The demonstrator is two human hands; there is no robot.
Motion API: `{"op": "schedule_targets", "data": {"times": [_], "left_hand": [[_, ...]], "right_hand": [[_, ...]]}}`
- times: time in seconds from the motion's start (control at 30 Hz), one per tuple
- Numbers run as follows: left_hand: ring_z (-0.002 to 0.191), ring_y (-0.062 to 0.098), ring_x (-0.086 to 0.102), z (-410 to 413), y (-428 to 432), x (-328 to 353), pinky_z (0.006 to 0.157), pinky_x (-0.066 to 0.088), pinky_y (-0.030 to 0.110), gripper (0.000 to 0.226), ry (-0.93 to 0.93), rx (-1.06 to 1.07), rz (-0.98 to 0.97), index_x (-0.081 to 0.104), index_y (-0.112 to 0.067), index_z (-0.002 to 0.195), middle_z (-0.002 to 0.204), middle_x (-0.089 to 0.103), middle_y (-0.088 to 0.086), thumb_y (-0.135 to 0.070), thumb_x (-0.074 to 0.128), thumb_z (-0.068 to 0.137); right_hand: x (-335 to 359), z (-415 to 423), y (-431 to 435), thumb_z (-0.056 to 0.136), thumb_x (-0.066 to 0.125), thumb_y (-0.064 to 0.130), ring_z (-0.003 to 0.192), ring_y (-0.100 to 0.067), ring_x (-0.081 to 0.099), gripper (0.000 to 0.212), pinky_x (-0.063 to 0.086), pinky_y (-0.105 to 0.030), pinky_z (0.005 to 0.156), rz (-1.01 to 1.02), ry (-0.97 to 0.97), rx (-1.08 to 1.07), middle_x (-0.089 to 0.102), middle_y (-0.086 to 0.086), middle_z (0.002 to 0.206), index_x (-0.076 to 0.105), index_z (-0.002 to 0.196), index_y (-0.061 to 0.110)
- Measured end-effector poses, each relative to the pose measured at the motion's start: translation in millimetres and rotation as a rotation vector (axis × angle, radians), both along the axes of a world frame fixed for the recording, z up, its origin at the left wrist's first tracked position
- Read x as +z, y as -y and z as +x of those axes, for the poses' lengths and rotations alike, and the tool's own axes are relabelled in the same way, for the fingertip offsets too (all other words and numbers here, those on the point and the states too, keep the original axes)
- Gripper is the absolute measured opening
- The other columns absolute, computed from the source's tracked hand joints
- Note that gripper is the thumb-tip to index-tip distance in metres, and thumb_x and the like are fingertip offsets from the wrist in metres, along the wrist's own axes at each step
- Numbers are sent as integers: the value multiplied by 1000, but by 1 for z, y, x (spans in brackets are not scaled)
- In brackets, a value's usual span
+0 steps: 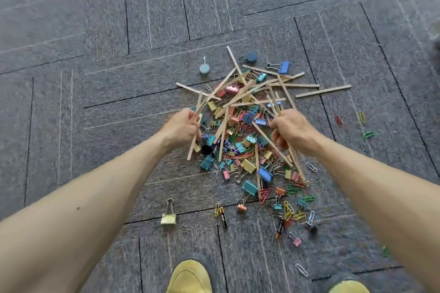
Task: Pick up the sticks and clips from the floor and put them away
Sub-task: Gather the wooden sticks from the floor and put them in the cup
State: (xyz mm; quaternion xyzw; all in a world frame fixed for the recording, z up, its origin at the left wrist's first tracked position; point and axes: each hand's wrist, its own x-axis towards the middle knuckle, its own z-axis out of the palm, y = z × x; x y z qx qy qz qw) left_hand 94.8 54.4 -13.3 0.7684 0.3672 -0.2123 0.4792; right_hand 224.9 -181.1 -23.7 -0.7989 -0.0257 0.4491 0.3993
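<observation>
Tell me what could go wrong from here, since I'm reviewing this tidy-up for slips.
1. The left hand and right hand each grip splayed sticks; some could slide back onto the clip pile.
2. The yellow binder clip lies near the yellow shoe and might be trodden on.
3. The red paper clip, off to the right, could be overlooked.

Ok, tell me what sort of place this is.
Probably an office or similar indoor workroom. The floor is grey carpet tiles, the kind laid in offices, and the spill on it is stationery: binder clips and paper clips among wooden sticks.
</observation>
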Motion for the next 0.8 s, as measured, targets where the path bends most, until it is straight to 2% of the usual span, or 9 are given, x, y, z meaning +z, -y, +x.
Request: {"op": "schedule_targets", "data": {"times": [0.13,0.23,0.3,0.37,0.43,0.53,0.63,0.73,0.8], "left_hand": [[85,18,57,6,9,2,81,47,35,12,19,10,-95,55,-8,107,95,60,9,-9,45,101],[93,20,56,14,21,-3,74,45,30,20,5,-12,-22,57,-7,106,105,58,11,-13,38,104],[84,18,57,18,30,-8,65,46,28,21,31,-50,90,54,-10,101,97,58,7,-20,36,105],[70,13,54,21,38,-12,57,44,25,22,62,-63,162,53,-15,96,87,58,1,-34,44,103],[69,12,59,23,43,-16,56,45,23,23,42,-94,233,56,-15,98,88,61,1,-38,59,95],[63,13,61,23,48,-21,54,48,24,23,-32,-129,346,59,-12,94,82,63,3,-34,68,90],[64,16,64,25,51,-25,58,56,30,19,-61,-141,408,60,-11,90,80,65,5,-29,67,91],[60,17,61,28,49,-25,52,54,26,10,-103,-154,332,61,-9,89,84,67,10,-18,62,94],[60,17,59,27,44,-21,49,51,22,10,-106,-147,230,62,-6,89,89,68,13,-14,59,95]], "right_hand": [[-2,7,1,102,38,8,69,-15,55,22,43,-26,53,-150,247,132,57,-4,88,59,95,6],[-10,17,4,100,41,8,82,-20,61,17,55,-36,71,-241,397,117,60,-6,95,59,100,8],[-15,25,6,101,45,16,77,-22,61,14,56,-37,68,-309,482,60,61,-8,91,55,100,7],[-20,32,7,99,52,23,78,-26,63,16,58,-42,73,-365,542,15,61,-9,90,53,103,7],[-25,36,9,97,58,27,81,-26,62,22,57,-45,77,-418,575,22,61,-9,92,50,106,8],[-31,39,10,95,62,29,80,-24,61,25,56,-41,73,-451,577,53,60,-8,92,47,104,10],[-32,39,11,96,59,26,75,-21,58,21,48,-33,62,-488,601,108,58,-8,89,50,99,8],[-31,40,11,99,56,15,62,-17,58,12,41,-24,48,-511,581,198,59,-7,78,57,96,4],[-28,39,12,99,51,7,61,-17,57,8,41,-24,48,-515,568,252,57,-8,75,54,95,2]]}}
